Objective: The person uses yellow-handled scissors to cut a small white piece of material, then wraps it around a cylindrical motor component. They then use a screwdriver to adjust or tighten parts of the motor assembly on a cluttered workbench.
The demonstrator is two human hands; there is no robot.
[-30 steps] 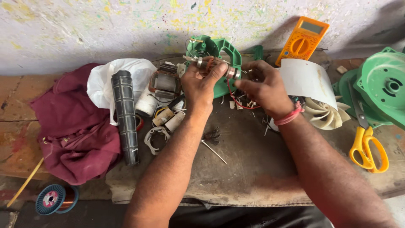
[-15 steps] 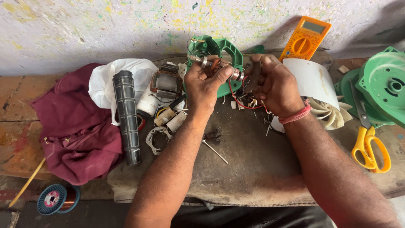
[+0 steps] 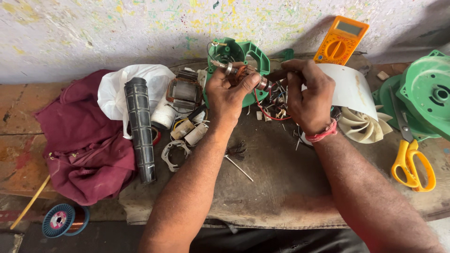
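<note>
The left hand (image 3: 228, 93) is closed around 1 small motor armature (image 3: 241, 75), thumb pressed on its copper-coloured winding, the steel shaft sticking out at both ends. The right hand (image 3: 309, 96) pinches the armature's right end with curled fingers; what its fingertips grip there is too small to tell. Both hands hold the armature raised above the back edge of the workbench (image 3: 281, 187), just in front of 1 green motor housing (image 3: 248, 54). Under the hands lie loose red wires (image 3: 267, 112) and small scraps. Near the right hand sit 1 white curved sheet (image 3: 351, 86) and 1 cream fan impeller (image 3: 363, 126). At the back edge leans 1 orange multimeter (image 3: 340, 42). Toward the right edge lie 1 pair of yellow-handled scissors (image 3: 412, 161) and 2 green round covers (image 3: 429, 93). Left of the hands are 1 stator core (image 3: 185, 91), 1 black ribbed cylinder (image 3: 139, 129), 1 white plastic bag (image 3: 133, 84) and 1 maroon cloth (image 3: 84, 140). At the front left corner lies 1 blue wire spool (image 3: 61, 220).
</note>
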